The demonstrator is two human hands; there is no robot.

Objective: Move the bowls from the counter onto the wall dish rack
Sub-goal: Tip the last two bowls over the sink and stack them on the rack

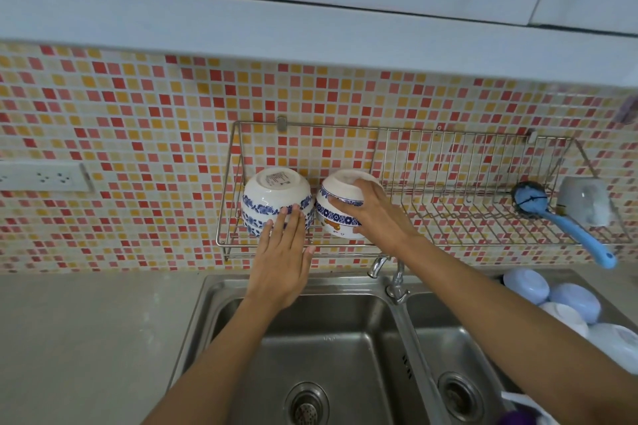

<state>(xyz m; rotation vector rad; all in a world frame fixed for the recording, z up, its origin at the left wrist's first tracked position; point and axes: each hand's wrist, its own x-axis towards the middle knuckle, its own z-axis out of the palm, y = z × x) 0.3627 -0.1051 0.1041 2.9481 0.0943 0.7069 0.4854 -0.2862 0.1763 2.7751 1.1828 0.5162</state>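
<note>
Mosaic tiles (145, 121) back the wire rack (448, 183); right hand (373, 214) grips a bowl (336, 217), left hand (281, 259) flat, empty.

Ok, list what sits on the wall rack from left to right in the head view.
Left bowl stack with the left hand against it → right bowl stack under the right hand → blue brush → upside-down grey cup, all on the wire rack.

Wire rack (448, 183) holds 2 upturned bowls (276, 197), a brush (552, 214), perhaps a cup (583, 200).
</note>
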